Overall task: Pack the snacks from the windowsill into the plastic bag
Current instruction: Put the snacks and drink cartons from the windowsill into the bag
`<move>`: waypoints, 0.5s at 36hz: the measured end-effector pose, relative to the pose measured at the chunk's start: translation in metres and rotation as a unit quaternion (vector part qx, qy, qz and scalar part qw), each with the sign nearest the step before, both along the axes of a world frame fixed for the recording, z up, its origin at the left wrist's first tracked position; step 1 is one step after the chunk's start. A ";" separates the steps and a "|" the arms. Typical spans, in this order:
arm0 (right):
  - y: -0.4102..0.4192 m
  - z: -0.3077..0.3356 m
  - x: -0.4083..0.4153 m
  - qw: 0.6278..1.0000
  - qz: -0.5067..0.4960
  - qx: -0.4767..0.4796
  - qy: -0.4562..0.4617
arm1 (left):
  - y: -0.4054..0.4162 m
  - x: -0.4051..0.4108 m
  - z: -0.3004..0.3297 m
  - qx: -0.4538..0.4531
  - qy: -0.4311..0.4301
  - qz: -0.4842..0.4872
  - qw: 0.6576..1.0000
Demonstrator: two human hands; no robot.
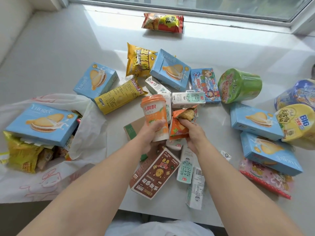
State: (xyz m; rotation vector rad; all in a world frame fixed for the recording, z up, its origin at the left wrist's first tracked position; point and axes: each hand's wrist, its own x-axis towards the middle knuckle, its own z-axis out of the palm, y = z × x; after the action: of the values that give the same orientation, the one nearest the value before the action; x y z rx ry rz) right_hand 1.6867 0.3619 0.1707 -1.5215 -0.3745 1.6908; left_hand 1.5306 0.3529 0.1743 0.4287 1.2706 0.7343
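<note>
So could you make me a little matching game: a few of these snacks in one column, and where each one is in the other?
Things:
1. orange cup
2. orange packet
3. green bowl
4. red bag

Places:
A. alone by the window
B. in the right hand
C. on its side, right of the pile
D. in the left hand

Pairs: 1-D, 2-B, 3-C, 4-A
</note>
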 end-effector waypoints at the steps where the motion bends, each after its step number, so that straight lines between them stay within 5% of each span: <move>1: 0.001 0.004 0.001 1.000 0.011 -0.007 0.012 | 0.000 0.000 0.000 -0.004 0.001 0.010 1.000; 9: -0.009 0.022 -0.011 0.990 0.128 -0.056 -0.002 | -0.002 -0.005 0.007 0.009 -0.010 0.029 0.999; 18: 0.002 0.063 -0.057 0.977 0.190 0.053 -0.079 | -0.003 -0.056 0.043 0.070 -0.058 0.038 0.995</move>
State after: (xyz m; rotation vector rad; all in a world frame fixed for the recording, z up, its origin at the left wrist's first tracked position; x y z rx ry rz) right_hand 1.6299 0.3636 0.2340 -1.5817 -0.8736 1.8055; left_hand 1.4746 0.3497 0.2174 0.4480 1.1357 0.9038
